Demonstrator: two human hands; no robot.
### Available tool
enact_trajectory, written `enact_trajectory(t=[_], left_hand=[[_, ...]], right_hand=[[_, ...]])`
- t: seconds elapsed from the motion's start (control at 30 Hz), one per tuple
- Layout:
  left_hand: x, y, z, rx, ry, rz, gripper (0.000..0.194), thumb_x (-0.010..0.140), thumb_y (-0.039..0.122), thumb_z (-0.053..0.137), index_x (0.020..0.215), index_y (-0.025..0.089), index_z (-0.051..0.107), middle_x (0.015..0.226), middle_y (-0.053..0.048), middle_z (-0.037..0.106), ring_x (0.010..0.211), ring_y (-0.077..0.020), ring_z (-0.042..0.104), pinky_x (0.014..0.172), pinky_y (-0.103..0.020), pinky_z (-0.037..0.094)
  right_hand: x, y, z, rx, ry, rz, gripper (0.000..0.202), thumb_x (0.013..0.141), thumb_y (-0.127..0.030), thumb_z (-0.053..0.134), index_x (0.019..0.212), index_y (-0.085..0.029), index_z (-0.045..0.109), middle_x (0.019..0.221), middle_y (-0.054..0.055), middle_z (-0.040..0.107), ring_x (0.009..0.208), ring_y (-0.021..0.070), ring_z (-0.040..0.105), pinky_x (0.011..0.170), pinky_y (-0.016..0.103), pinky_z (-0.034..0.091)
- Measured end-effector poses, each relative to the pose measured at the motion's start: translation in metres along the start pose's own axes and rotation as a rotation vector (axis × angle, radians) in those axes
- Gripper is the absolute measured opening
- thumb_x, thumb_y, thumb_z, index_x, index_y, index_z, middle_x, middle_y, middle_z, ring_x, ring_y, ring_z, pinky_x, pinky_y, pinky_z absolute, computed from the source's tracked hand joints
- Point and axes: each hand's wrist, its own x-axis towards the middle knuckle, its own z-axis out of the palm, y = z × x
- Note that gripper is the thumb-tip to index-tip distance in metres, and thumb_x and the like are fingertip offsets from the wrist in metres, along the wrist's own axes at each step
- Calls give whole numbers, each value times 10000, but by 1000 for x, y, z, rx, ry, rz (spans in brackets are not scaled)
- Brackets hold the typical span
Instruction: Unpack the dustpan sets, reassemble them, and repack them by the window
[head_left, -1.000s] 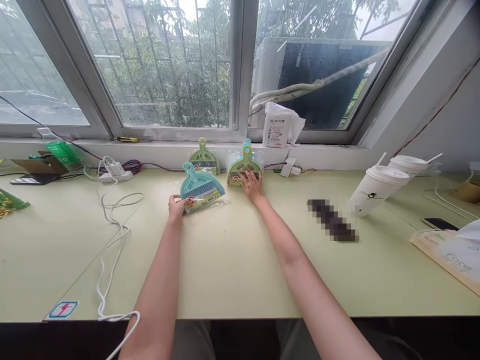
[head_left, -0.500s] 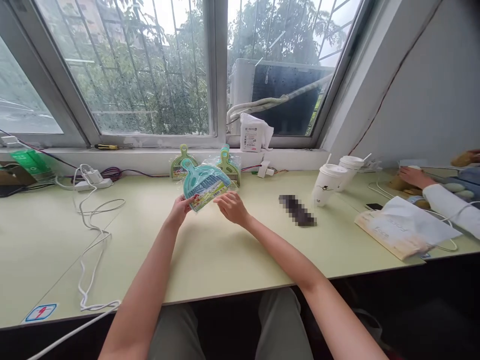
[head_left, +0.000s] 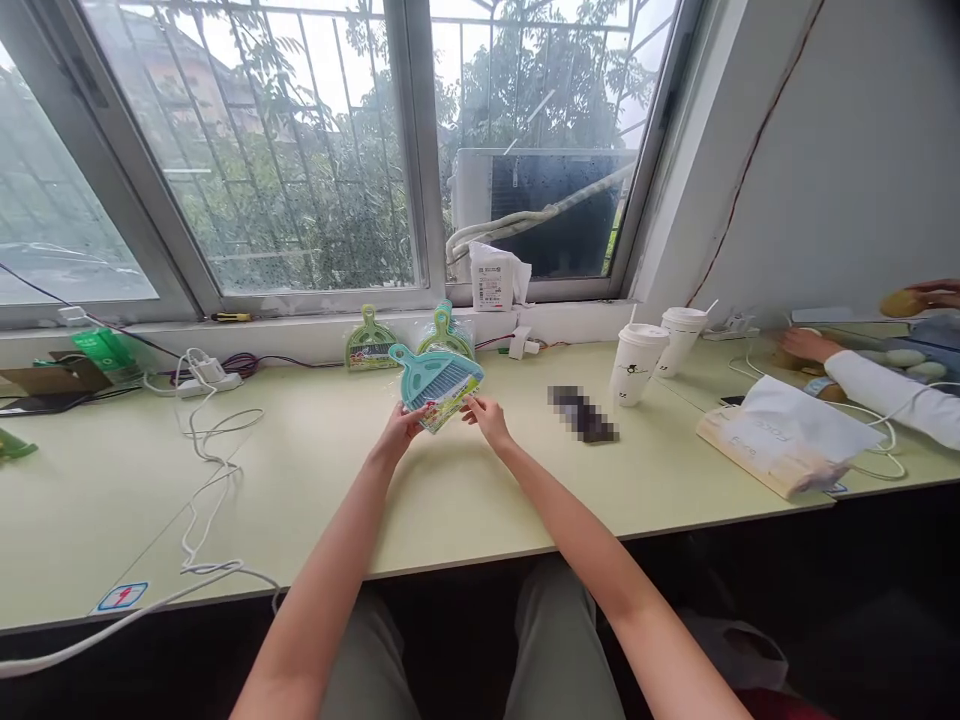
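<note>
A teal mini dustpan-and-brush set (head_left: 437, 378) in a clear plastic wrapper is lifted above the pale green desk (head_left: 465, 500). My left hand (head_left: 401, 430) pinches its lower left edge and my right hand (head_left: 486, 415) pinches its lower right edge. Behind it, a stack of green and teal packaged sets (head_left: 445, 335) leans against the window ledge. One more green set (head_left: 370, 343) stands to the left of that stack.
A white cable (head_left: 210, 470) and power strip (head_left: 202, 378) lie at the left. Two white lidded cups (head_left: 651, 352) and a dark blurred object (head_left: 583, 414) sit at the right, beside a paper bag (head_left: 780, 445). Another person's hands and white sleeve (head_left: 877, 385) rest at far right.
My right hand left the green stack and came to the teal set. Both hands raised the set off the desk. The view swung right and back, bringing another person's arm into sight.
</note>
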Motion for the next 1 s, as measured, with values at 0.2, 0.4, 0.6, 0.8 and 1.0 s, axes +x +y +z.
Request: enact_trajectory(t=[0.2,0.4,0.6,0.8,1.0], left_hand=[[-7,2,-9,294,-223,-92,714,590,345,897,1220,218,585,1240,-103,672,1100,-258,662,877,-360,574],[-11,8,-4,340,-246,-70,730,754,755,595,1267,235,612,1301,-116,642,1172,-278,621,885,-388,558],[1,2,-16,239,82,39,667,626,711,743,1027,180,694,1053,-94,722,919,-193,674,742,-273,518],[9,5,-35,202,210,23,607,569,600,839,992,190,691,978,-63,725,777,-140,664,656,-227,487],[7,15,-45,132,281,45,383,676,392,849,929,164,675,1049,-95,731,898,-161,702,817,-271,553]], right_hand=[[7,7,-3,157,87,118,300,655,-351,809,791,-189,596,752,-2,685,690,140,637,628,245,495],[8,6,-13,310,41,68,385,608,-340,875,840,-199,601,885,24,717,877,190,674,854,374,578],[2,2,-11,347,-26,100,407,632,-314,894,907,-213,611,871,26,733,868,216,713,862,473,634],[-2,-4,-10,305,-99,140,364,657,-236,884,924,-180,643,788,20,750,740,194,727,826,465,650],[-4,-9,-14,283,-84,157,283,666,-159,868,870,-165,672,803,32,756,752,193,733,774,415,663]])
